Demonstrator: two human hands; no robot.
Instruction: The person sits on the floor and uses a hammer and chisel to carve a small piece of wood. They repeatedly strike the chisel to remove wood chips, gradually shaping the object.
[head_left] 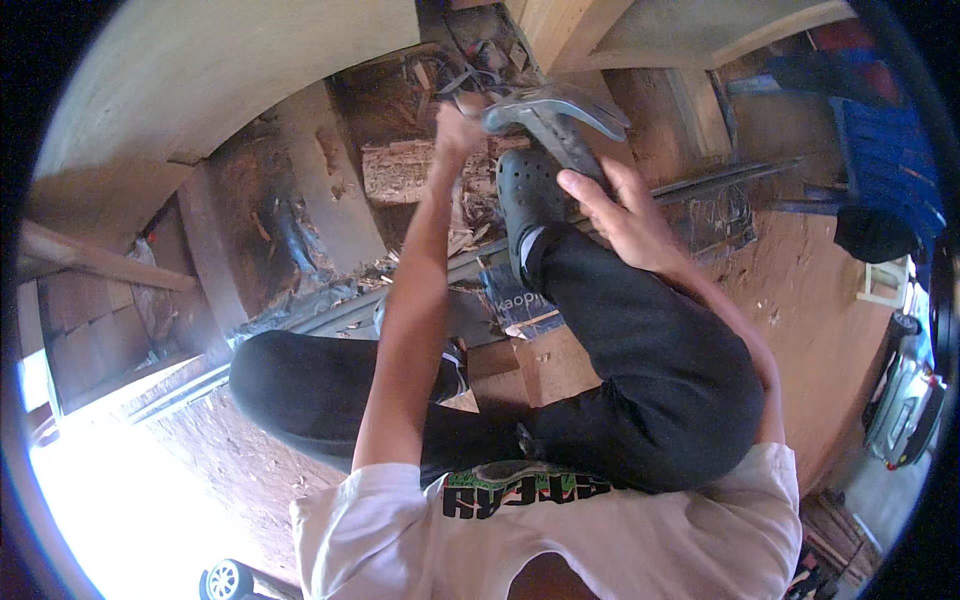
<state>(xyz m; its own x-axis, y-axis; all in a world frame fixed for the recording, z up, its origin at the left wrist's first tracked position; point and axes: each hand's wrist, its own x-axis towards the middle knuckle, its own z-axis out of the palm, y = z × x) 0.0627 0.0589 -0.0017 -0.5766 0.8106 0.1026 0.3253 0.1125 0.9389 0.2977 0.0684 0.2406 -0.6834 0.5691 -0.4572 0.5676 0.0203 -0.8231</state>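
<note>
My right hand [625, 215] grips the handle of a claw hammer [558, 105], whose metal head is raised and lies close to my left hand in the picture. Stretched far forward, my left hand [460, 128] is closed, slightly blurred, its fingers partly hidden; what it may hold I cannot make out. Dark strips or wires [468, 78] show just beyond it. Beneath my left wrist lies a rough, splintered piece of wood [400, 170]. My foot in a dark clog [525, 190] rests beside that wood, below the hammer.
A pale curved panel [240, 70] fills the upper left. Wooden beams [560, 30] stand at the top, and a flat board [325, 165] lies left of my arm. A metal rail [690, 190] crosses the floor, with wood chips around. A car [905, 420] stands at far right.
</note>
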